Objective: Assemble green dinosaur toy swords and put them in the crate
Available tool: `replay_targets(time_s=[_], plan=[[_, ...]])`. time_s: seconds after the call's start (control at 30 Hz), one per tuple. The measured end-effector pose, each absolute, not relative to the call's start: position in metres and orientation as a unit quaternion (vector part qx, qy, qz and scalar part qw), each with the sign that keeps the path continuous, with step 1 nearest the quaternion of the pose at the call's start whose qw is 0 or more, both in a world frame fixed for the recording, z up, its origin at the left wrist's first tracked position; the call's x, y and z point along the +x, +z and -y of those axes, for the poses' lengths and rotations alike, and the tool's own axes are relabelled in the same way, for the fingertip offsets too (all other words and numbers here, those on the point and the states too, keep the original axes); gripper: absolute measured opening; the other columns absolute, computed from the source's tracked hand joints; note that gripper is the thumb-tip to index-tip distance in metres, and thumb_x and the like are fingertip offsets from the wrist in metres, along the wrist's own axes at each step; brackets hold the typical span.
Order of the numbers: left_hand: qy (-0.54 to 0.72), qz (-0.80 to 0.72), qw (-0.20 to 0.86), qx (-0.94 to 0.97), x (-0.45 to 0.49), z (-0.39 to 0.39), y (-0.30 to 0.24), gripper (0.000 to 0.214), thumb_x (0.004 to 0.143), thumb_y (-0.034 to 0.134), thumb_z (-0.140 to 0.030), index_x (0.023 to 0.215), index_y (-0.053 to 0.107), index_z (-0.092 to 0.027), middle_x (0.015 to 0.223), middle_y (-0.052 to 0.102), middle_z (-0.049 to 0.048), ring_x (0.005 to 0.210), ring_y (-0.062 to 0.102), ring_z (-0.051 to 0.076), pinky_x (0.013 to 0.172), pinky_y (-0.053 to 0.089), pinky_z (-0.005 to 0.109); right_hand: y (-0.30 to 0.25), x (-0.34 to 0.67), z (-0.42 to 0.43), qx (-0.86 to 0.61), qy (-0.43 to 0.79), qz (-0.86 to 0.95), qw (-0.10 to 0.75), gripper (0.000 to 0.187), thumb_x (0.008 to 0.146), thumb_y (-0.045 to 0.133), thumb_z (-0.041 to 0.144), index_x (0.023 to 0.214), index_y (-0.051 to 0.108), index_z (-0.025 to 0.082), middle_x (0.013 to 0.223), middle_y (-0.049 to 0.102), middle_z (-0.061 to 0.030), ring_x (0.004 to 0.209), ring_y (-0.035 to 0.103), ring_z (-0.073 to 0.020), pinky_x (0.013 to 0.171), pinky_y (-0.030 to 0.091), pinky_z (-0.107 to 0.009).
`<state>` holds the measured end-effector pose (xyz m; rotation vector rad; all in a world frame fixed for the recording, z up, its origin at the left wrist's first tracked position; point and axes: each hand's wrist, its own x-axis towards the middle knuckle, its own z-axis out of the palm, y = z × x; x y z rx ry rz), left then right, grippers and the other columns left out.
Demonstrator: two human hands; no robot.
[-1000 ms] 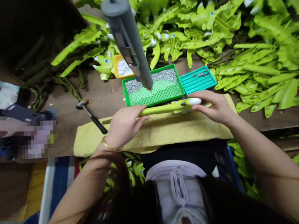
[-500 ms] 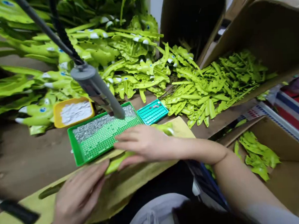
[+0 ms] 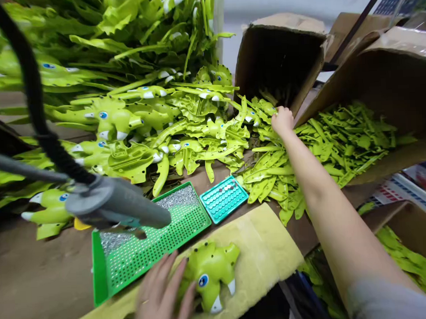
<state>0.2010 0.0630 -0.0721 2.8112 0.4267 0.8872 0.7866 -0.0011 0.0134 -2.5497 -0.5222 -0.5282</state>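
A lime-green toy dinosaur part (image 3: 213, 273) with a blue eye and white horns lies on a yellow cloth pad (image 3: 258, 240). My left hand (image 3: 161, 295) lies over its left side, with fingers on one edge and thumb on the other. My right hand (image 3: 283, 121) is stretched far forward to the heap of green plastic parts (image 3: 267, 173), by the mouth of a cardboard box. Its fingers are curled together there, and what they hold, if anything, is hidden. Before the pad stand a green perforated tray (image 3: 156, 243) of small silvery pieces and a teal tray (image 3: 224, 199).
A grey cylindrical tool (image 3: 118, 202) on a black cable hangs over the green tray. Tall piles of dinosaur parts (image 3: 125, 111) fill the back left. Cardboard boxes (image 3: 284, 25) stand behind and to the right, one with green parts (image 3: 414, 258) in it at the lower right.
My right hand has left the pad and reached forward to the heap. The dinosaur part now lies eye side up under my left hand, which has shifted right. The view has tilted up.
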Motion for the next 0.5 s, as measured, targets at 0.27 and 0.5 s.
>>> replay_targets(time_s=[0.27,0.5], plan=[[0.238,-0.133,-0.046,0.961,0.253,-0.038,-0.09,0.084,0.087,0.055,-0.046,0.154,0.023,-0.006,0.123,0.067,0.0146,0.116,0.057,0.03,0.096,0.043,0.039,0.029,0.854,-0.065,-0.947,-0.142,0.148,0.247,0.061,0.087,0.053,0.033,0.139,0.041,0.003,0.136,0.05,-0.0308,0.126,0.047,-0.0377,0.1,0.041,-0.056],[0.212,-0.178,0.011,0.961,0.254,-0.032,-0.073,0.061,0.087,0.056,-0.044,0.137,0.045,-0.01,0.134,0.058,0.0173,0.125,0.051,0.033,0.098,0.042,0.043,0.035,0.855,-0.05,-0.927,-0.159,0.198,0.275,0.047,0.097,0.032,0.036,0.12,0.054,0.002,0.121,0.059,-0.0303,0.116,0.057,-0.0313,0.098,0.043,-0.051]])
